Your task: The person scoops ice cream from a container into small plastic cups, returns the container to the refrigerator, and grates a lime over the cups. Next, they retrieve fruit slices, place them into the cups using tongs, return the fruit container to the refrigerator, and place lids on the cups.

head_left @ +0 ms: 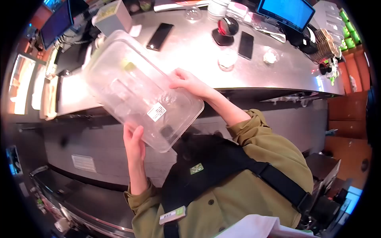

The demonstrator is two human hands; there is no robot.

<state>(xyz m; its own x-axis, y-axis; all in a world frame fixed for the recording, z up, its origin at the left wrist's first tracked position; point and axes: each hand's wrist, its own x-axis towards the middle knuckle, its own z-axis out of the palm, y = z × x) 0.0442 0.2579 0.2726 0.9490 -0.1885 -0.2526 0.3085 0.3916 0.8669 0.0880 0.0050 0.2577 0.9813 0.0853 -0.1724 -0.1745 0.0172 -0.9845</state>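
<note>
Both my hands hold a large clear plastic container (131,93), tilted in front of me at the counter's edge. A white printed label (156,112) is stuck on it near its lower end. My left hand (134,141) grips the lower left side, thumb on the near face and fingers partly hidden. On the opposite long side, my right hand (186,82) is closed on the edge, with its thumb over the plastic. Blurred shapes show through the walls; I cannot tell whether anything lies inside.
A steel counter (190,51) carries two dark phones (160,36) (246,45), a red-and-black round device (228,27), small clear cups (227,58) and a grey box (113,19). Two screens (287,12) (58,24) stand at the back. A dark lower counter (91,202) is at bottom left.
</note>
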